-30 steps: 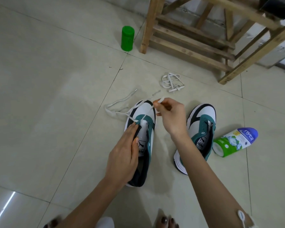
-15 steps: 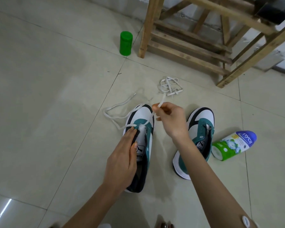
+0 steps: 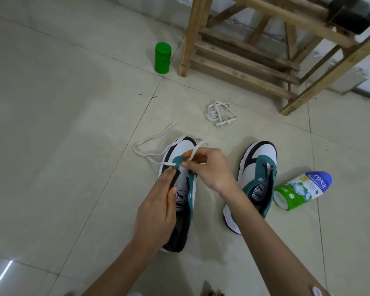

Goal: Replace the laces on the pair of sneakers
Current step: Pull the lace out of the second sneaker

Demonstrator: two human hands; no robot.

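Your left hand [image 3: 158,208] grips the white, teal and black sneaker [image 3: 180,148] on the tiled floor [image 3: 73,167], its toe toward 12 o'clock. Your right hand [image 3: 209,167] pinches its flat white lace [image 3: 195,150]. The matching second sneaker [image 3: 259,159] stands parallel at 3 o'clock.

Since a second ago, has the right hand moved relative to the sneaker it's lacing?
Yes. The right hand has moved left and toward the person, from beside the toe of the sneaker to over its front eyelets, pinching the lace.
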